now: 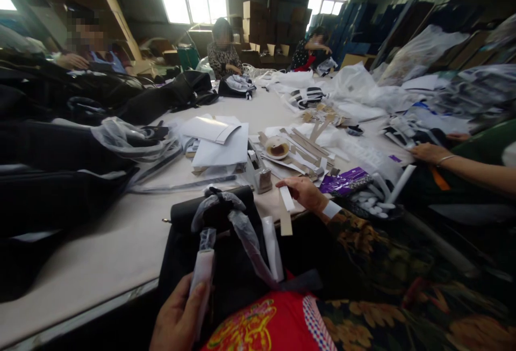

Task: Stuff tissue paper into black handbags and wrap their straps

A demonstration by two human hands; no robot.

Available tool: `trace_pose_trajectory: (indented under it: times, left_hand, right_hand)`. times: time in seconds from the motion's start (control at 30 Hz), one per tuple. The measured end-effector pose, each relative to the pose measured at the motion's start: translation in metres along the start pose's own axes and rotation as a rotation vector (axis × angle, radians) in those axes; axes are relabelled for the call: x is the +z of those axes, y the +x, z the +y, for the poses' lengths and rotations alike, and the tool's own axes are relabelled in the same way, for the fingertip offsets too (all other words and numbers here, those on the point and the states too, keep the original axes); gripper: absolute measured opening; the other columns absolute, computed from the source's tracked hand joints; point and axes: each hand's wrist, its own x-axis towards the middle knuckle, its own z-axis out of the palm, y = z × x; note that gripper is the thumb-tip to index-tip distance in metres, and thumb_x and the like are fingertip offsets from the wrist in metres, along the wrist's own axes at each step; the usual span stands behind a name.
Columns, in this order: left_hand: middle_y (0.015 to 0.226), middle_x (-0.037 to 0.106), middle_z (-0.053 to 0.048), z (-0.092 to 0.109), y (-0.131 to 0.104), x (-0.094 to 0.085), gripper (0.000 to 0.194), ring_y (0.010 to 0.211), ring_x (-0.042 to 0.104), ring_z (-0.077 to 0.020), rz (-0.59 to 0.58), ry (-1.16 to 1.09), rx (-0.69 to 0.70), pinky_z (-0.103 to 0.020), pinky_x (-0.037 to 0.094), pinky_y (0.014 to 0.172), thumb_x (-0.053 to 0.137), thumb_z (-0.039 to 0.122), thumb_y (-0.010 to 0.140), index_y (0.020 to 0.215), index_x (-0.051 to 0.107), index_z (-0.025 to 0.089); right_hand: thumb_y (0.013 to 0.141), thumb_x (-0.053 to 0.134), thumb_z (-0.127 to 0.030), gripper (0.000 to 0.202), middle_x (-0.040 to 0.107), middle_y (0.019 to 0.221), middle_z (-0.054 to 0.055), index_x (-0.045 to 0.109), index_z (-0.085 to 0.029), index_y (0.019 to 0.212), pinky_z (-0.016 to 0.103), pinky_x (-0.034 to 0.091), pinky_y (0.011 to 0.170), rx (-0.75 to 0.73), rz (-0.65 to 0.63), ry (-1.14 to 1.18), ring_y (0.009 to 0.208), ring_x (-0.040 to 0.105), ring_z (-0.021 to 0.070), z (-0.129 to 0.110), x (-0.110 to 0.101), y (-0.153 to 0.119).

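Note:
A black bag (234,233) rests on my lap against the table edge, its straps partly wrapped in clear plastic. My left hand (177,310) is closed around one strap, which has a white wrap (201,270) over it. A second white-wrapped strap part (273,249) stands out on the bag's right side. My right hand (304,192), to the right of the bag, pinches a beige cardboard strip (286,223) with a white piece (286,198) lying against its upper part. The strip hangs down over the table's edge.
Ahead lie white sheets (221,144), a small grey holder (258,171), a dish with brown liquid (277,148) and loose cardboard strips (310,144). A purple packet (346,179) is at the right. Black bags (60,152) fill the left. A co-worker's arm (463,168) reaches in from the right.

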Motion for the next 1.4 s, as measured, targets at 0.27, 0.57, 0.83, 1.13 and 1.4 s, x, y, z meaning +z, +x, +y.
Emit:
trace_pose_trajectory:
  times: [0.27, 0.57, 0.83, 1.13, 1.4]
  left_hand:
    - [0.085, 0.076, -0.006, 0.005, -0.001, -0.003, 0.061, 0.067, 0.066, -0.0188, -0.095, 0.006, -0.020, -0.024, 0.050, 0.055, 0.062, 0.070, 0.081, 0.110, 0.068, 0.017]
    - [0.083, 0.071, -0.005, 0.013, -0.013, 0.001, 0.045, 0.063, 0.061, -0.0152, -0.107, -0.066, 0.028, -0.023, 0.046, 0.055, 0.054, 0.056, 0.093, 0.109, 0.064, 0.014]
    - [0.081, 0.071, -0.005, -0.003, -0.008, 0.001, 0.043, 0.061, 0.057, -0.0115, -0.097, -0.197, 0.011, -0.019, 0.043, 0.053, 0.061, 0.056, 0.091, 0.108, 0.066, 0.017]
    - [0.077, 0.071, -0.005, 0.007, -0.011, -0.002, 0.043, 0.052, 0.052, -0.0069, -0.140, -0.554, -0.171, -0.015, 0.033, 0.045, 0.072, 0.054, 0.084, 0.102, 0.067, 0.015]
    - [0.079, 0.072, -0.006, 0.009, -0.014, -0.004, 0.048, 0.054, 0.056, -0.0079, -0.116, -0.590, -0.163, -0.016, 0.036, 0.046, 0.075, 0.053, 0.082, 0.110, 0.066, 0.014]
  right_hand:
    - [0.084, 0.072, -0.029, 0.051, 0.053, 0.074, -0.004, 0.062, -0.015, 0.132, 0.018, 0.036, 0.054, -0.162, -0.674, 0.073, 0.061, 0.045, 0.0070, -0.076, 0.050, -0.085]
    - [0.089, 0.065, -0.023, 0.014, 0.071, 0.092, 0.006, 0.074, -0.016, 0.097, 0.024, 0.050, 0.078, -0.239, -1.104, -0.340, 0.083, 0.064, 0.0149, -0.097, 0.098, -0.133]
    - [0.101, 0.050, -0.047, 0.040, 0.055, 0.073, 0.002, 0.059, -0.017, 0.075, 0.026, 0.039, 0.066, -0.316, -1.064, -0.576, 0.068, 0.048, 0.0129, -0.115, 0.069, -0.145]
    - [0.101, 0.042, -0.040, 0.030, 0.063, 0.067, 0.000, 0.061, -0.017, 0.101, 0.021, 0.039, 0.047, 0.233, -0.853, -0.298, 0.048, 0.053, 0.0107, -0.083, 0.105, -0.121]
    - [0.087, 0.051, -0.016, 0.017, 0.071, 0.065, 0.000, 0.067, -0.016, 0.083, 0.022, 0.040, 0.047, 0.115, -0.592, -0.571, 0.046, 0.058, 0.0100, -0.050, 0.166, -0.115]
